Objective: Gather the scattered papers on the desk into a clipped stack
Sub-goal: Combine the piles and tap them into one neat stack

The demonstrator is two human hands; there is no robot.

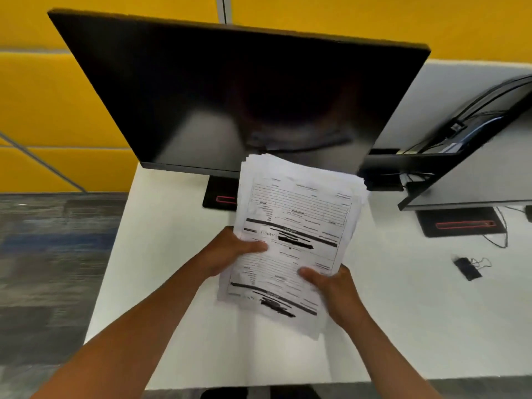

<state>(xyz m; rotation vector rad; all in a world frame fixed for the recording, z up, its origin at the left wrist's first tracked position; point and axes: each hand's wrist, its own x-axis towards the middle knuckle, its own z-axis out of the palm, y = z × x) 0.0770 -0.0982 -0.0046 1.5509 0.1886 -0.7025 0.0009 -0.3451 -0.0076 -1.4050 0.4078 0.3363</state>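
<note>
Head view looks down on both hands holding one loose stack of papers (296, 223) above the white table (403, 326). Left hand (230, 251) grips the stack's left edge, thumb lying on the top sheet and fingers hidden beneath. Right hand (331, 289) grips the near right edge the same way, thumb on top, fingers curled under the sheets. The papers are printed forms with dark bars, and their edges are uneven, several sheets fanning out at the far end and at the near corner. The stack tilts away from the person, its far end reaching up in front of the lower edge of the monitor (239, 96) beyond the hands.

A black binder clip (467, 268) lies flat on the table to the right of the right hand, well apart from it and from the papers, its wire handles pointing right. Farther beyond the clip stands a second monitor (472, 174) with cables (489, 102) behind it, and its dark base (460, 221) rests on the table. Beyond the left hand, just beside the stack's left edge, sits the first monitor's base.
</note>
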